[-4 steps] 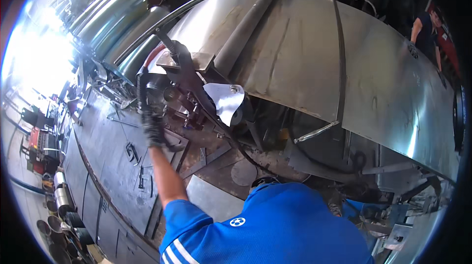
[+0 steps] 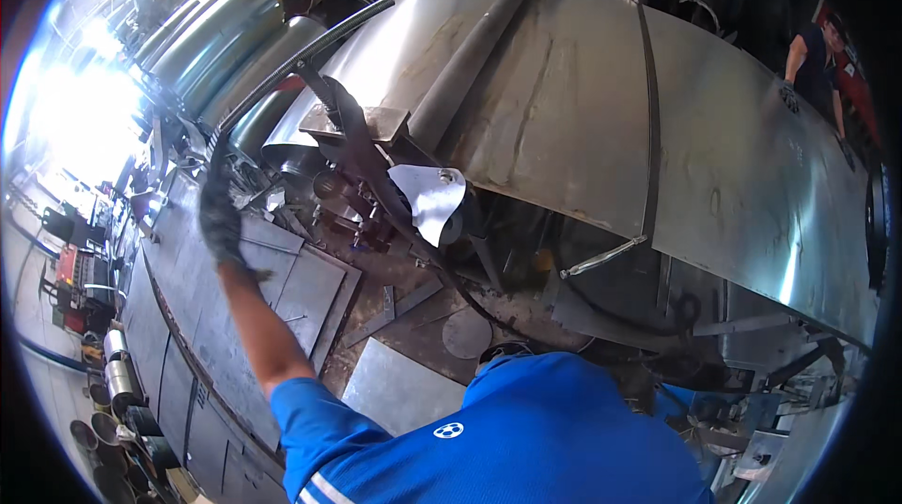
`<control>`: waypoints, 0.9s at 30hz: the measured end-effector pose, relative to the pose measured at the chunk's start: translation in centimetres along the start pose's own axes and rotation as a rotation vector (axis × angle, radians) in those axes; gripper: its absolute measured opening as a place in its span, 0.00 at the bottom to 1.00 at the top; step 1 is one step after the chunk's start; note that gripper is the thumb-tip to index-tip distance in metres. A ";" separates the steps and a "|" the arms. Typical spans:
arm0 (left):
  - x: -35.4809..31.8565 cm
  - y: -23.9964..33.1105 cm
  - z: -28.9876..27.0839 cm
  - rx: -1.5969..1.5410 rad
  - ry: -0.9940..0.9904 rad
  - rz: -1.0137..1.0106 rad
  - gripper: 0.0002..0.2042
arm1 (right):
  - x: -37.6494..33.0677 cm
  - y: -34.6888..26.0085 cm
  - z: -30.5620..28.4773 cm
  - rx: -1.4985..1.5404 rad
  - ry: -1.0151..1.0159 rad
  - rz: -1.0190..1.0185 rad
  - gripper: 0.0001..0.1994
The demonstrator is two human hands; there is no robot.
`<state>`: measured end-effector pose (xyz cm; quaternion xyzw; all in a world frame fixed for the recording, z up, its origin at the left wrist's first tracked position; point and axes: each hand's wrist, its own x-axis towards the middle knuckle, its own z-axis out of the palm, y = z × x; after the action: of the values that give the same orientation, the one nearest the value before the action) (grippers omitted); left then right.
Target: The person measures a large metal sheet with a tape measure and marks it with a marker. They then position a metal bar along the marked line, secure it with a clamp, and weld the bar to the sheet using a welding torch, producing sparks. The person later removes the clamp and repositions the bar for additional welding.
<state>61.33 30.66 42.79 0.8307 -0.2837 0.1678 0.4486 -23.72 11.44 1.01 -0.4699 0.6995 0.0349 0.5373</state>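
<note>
Dark-gloved left hand (image 2: 221, 222) is out over flat grey metal sheets (image 2: 178, 269), the long dark curved rod (image 2: 254, 100) slanting from upper right down to its grip, seemingly touching. Glove blurred, cannot tell if fingers close round the rod. Shiny silver curved-edge plate (image 2: 430, 201) well right of the grip. Right hand out of sight; blue fabric shirt (image 2: 564, 419) cut off below

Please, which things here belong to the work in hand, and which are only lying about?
Apparently in use:
dark-gloved left hand
long curved dark metal bar at that hand

Apparently lying about:
flat grey four-sided metal sheet
round flat grey metal disc
</note>
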 end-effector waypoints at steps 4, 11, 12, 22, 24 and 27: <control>12.3 7.1 -7.3 0.357 -0.093 0.521 0.18 | 0.6 -1.4 0.5 -0.037 -0.013 -0.040 0.20; 16.5 31.6 2.2 0.797 -0.013 0.718 0.20 | 0.3 -1.4 1.9 0.010 0.030 -0.086 0.21; 14.2 34.1 2.8 0.806 0.022 0.772 0.19 | 0.2 -1.6 1.9 0.020 0.040 -0.102 0.21; 5.3 34.1 -2.0 0.913 0.144 0.951 0.22 | -1.2 1.8 2.7 -0.152 0.211 -0.277 0.21; 1.9 31.0 -8.7 1.029 0.355 0.943 0.22 | 0.7 2.1 2.9 -0.240 0.338 -0.462 0.22; -4.4 28.0 -15.3 1.179 0.621 0.916 0.24 | 1.7 2.4 2.9 -0.274 0.433 -0.574 0.22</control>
<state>40.10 32.78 66.90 0.6476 -0.3231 0.6800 -0.1181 -23.29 13.28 -2.66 -0.7106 0.6257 -0.1236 0.2971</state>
